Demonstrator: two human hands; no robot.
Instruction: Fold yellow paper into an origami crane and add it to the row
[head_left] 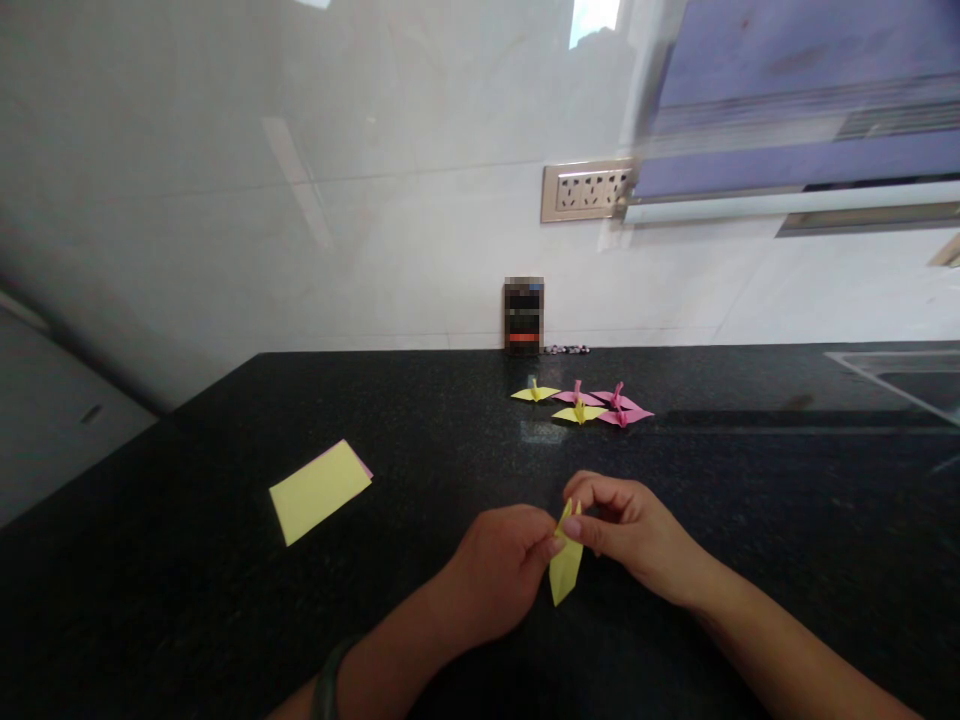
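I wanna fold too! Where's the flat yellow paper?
In the head view, the flat yellow paper lies on the dark counter, left of the left hand.

No lettering, brand, number or sign is coming through legibly. Dark upright object (524, 316) at foot of wall (405, 270) is showing only coarse pixel blocks (orange-red band low down, bluish patch near top), masking any print there. Purple panel (810, 70) at upper right is blurring into streaks, yielding no characters. Socket plate (550, 194) is presenting slots, nothing readable.
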